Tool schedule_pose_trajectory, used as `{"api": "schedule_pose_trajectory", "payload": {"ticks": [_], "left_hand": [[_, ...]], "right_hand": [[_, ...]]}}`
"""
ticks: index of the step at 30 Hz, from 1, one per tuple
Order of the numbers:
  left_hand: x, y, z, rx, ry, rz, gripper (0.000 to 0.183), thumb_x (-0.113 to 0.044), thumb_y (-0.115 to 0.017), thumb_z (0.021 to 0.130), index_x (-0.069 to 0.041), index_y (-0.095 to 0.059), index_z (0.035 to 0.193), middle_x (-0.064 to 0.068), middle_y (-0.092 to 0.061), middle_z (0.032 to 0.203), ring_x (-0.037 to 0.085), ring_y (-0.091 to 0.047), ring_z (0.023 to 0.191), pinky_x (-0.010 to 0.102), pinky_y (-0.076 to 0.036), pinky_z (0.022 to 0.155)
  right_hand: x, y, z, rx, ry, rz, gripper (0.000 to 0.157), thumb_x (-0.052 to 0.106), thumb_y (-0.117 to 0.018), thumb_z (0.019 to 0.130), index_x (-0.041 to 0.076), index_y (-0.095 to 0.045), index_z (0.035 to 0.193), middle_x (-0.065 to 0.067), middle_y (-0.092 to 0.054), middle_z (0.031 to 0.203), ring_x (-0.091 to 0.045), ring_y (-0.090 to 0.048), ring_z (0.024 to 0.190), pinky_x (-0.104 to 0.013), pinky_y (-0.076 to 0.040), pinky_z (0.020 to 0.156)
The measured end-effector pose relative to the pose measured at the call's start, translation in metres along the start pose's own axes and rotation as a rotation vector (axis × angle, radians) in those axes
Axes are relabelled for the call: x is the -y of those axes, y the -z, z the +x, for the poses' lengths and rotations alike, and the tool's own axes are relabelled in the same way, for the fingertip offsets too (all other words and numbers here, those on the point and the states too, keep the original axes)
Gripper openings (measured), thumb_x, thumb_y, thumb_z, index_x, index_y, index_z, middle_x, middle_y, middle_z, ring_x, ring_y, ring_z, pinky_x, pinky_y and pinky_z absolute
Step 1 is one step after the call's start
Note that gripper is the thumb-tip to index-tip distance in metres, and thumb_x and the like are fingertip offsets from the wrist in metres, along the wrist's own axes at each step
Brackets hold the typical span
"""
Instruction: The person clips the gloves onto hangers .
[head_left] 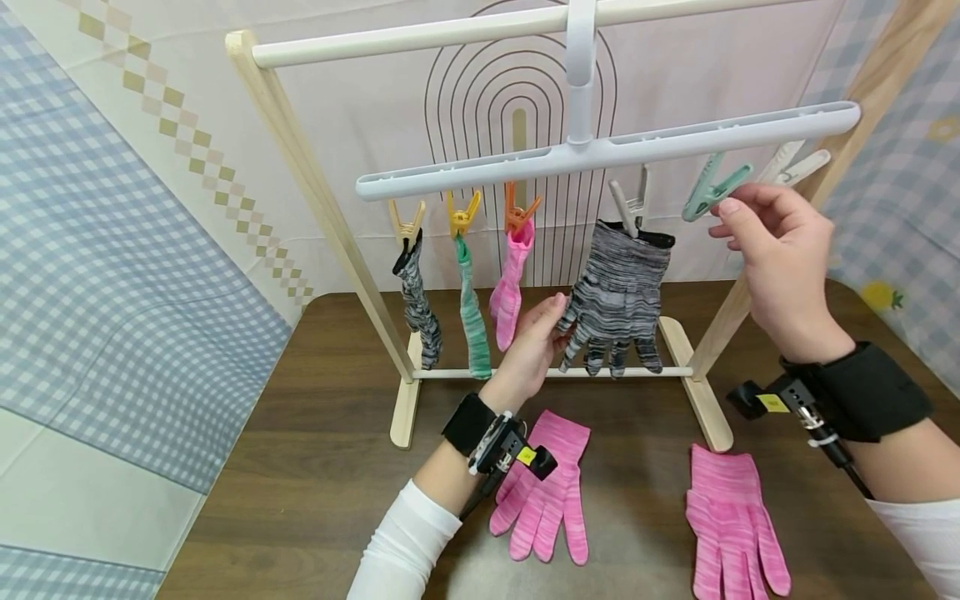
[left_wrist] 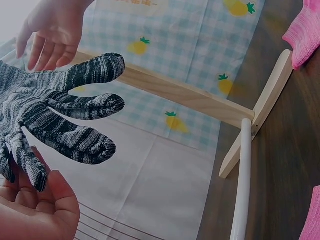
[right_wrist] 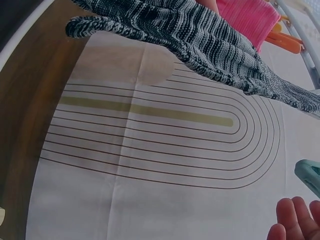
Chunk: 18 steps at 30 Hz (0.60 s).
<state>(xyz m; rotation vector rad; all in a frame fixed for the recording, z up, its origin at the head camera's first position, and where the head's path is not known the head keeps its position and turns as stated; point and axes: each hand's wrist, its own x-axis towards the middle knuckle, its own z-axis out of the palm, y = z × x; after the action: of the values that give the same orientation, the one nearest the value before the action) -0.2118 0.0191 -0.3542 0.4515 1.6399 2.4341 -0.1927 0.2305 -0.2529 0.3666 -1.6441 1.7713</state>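
A grey-and-black knitted glove (head_left: pixel 621 271) hangs by its cuff from a grey clothespin (head_left: pixel 632 204), its fingers pointing down. My left hand (head_left: pixel 528 346) is at the glove's left side; in the left wrist view its curled fingers (left_wrist: pixel 45 200) hold one of the glove's fingers. My right hand (head_left: pixel 783 246) is raised beside a mint-green clothespin (head_left: pixel 708 196) on the hanger's right part. Its thumb overlaps that clothespin's lower end in the head view. The right wrist view shows its loosely extended fingertips (right_wrist: pixel 292 215) just beneath the mint clothespin (right_wrist: pixel 309 176).
The pale hanger (head_left: pixel 472 167) hangs on a wooden rack (head_left: pixel 307 192). Three narrow knitted pieces, grey (head_left: pixel 416 296), green (head_left: pixel 471 308) and pink (head_left: pixel 512 283), hang leftward. A white clothespin (head_left: pixel 795 167) sits far right. Two pink gloves (head_left: pixel 551 500) (head_left: pixel 731 521) lie on the table.
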Motion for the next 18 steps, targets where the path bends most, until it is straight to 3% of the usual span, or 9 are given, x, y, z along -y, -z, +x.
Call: {"api": "schedule_pose_trajectory", "payload": {"ticks": [6, 18], "left_hand": [[0.0004, -0.0004, -0.0007, -0.012, 0.009, 0.010, 0.024, -0.024, -0.041, 0.096, -0.020, -0.047, 0.073, -0.005, -0.046, 0.080, 0.009, -0.043, 0.075, 0.026, -0.031, 0.070], [0.0024, 0.0001, -0.0009, -0.022, 0.010, 0.011, 0.022, -0.023, -0.041, 0.095, -0.021, -0.049, 0.074, -0.005, -0.047, 0.079, 0.009, -0.043, 0.074, 0.026, -0.030, 0.069]], "right_hand": [[0.0010, 0.0003, 0.0002, 0.021, -0.022, 0.016, 0.014, 0.008, -0.060, 0.084, -0.001, -0.059, 0.096, -0.006, -0.061, 0.084, -0.012, -0.059, 0.072, -0.016, -0.043, 0.064], [0.0056, -0.0020, 0.0027, 0.059, -0.052, 0.067, 0.023, 0.014, -0.055, 0.088, -0.003, -0.057, 0.104, -0.007, -0.060, 0.089, -0.013, -0.061, 0.077, -0.016, -0.044, 0.066]]}}
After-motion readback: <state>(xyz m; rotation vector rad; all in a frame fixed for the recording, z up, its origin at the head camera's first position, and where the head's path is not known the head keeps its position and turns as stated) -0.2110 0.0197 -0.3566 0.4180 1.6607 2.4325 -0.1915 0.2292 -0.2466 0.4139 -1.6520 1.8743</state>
